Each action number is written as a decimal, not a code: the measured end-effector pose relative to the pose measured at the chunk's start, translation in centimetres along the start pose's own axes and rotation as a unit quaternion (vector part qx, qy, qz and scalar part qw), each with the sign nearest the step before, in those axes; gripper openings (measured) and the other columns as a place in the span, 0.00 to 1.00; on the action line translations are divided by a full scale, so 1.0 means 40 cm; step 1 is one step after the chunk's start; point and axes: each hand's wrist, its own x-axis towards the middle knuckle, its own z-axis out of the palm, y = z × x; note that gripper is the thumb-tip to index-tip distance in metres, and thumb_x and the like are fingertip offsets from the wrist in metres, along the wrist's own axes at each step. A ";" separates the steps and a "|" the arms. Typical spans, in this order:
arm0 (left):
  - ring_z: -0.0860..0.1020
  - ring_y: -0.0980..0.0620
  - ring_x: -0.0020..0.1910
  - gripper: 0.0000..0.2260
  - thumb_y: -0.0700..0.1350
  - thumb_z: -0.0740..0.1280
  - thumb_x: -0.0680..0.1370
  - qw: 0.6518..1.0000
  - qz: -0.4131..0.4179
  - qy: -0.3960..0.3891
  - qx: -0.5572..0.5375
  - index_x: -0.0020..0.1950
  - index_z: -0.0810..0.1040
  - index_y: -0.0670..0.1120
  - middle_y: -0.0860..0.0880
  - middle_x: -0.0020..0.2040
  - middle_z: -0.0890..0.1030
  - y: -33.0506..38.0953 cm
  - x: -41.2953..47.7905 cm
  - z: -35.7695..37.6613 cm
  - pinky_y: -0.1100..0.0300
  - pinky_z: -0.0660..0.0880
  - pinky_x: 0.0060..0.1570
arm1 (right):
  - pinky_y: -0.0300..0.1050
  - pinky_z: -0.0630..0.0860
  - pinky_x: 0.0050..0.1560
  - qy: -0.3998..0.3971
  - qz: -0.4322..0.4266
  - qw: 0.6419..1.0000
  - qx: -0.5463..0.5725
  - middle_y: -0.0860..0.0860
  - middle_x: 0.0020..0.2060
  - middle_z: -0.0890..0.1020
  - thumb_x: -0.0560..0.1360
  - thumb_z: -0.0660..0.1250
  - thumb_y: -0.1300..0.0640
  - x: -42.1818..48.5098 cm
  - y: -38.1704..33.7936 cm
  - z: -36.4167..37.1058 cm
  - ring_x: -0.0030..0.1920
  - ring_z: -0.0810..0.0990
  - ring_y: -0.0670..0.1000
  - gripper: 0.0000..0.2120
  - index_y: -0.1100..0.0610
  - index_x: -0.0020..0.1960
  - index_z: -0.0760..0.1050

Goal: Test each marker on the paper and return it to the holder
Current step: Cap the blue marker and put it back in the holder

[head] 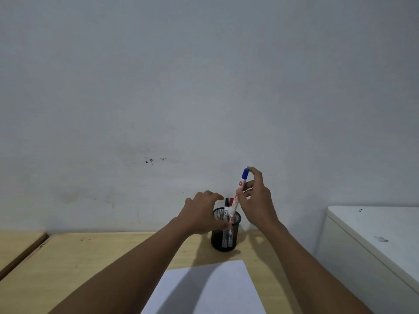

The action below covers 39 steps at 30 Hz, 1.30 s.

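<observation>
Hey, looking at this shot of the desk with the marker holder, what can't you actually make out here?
Head view only:
- Lower end of the blue-capped marker: hidden by the right hand and the mesh holder.
- Left hand: covers the holder's left side; contact unclear.
- Print on the black marker and red marker: too small.
- Paper: cut off by the bottom edge.

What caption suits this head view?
Right hand lifts blue-capped marker at mesh holder; left hand steadies it.
</observation>
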 end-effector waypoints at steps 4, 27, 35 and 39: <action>0.68 0.46 0.68 0.44 0.62 0.79 0.62 0.997 -0.008 -0.064 -0.047 0.72 0.68 0.48 0.47 0.69 0.71 -0.016 0.039 0.062 0.47 0.70 0.65 | 0.53 0.82 0.45 -0.038 0.000 0.998 -0.045 0.48 0.39 0.80 0.80 0.65 0.62 0.016 0.053 0.031 0.39 0.82 0.50 0.28 0.42 0.73 0.59; 0.78 0.51 0.47 0.19 0.52 0.80 0.66 0.981 -0.006 0.012 -0.192 0.53 0.82 0.46 0.48 0.49 0.81 -0.053 0.077 0.125 0.61 0.76 0.43 | 0.46 0.73 0.32 -0.080 0.087 0.982 -0.145 0.56 0.43 0.80 0.75 0.69 0.62 0.027 0.151 0.121 0.37 0.79 0.53 0.28 0.48 0.71 0.63; 0.77 0.53 0.48 0.20 0.51 0.80 0.67 0.978 0.001 0.016 -0.208 0.56 0.82 0.46 0.48 0.51 0.80 -0.055 0.077 0.126 0.73 0.69 0.37 | 0.45 0.73 0.34 -0.081 0.083 0.983 -0.139 0.52 0.41 0.80 0.77 0.65 0.62 0.028 0.162 0.124 0.38 0.79 0.51 0.25 0.50 0.72 0.65; 0.75 0.56 0.46 0.22 0.50 0.80 0.67 0.977 0.008 0.013 -0.214 0.58 0.81 0.46 0.53 0.49 0.77 -0.054 0.075 0.122 0.74 0.69 0.36 | 0.44 0.76 0.49 -0.078 0.070 0.983 -0.153 0.54 0.55 0.83 0.81 0.61 0.60 0.017 0.156 0.128 0.49 0.80 0.51 0.18 0.55 0.70 0.73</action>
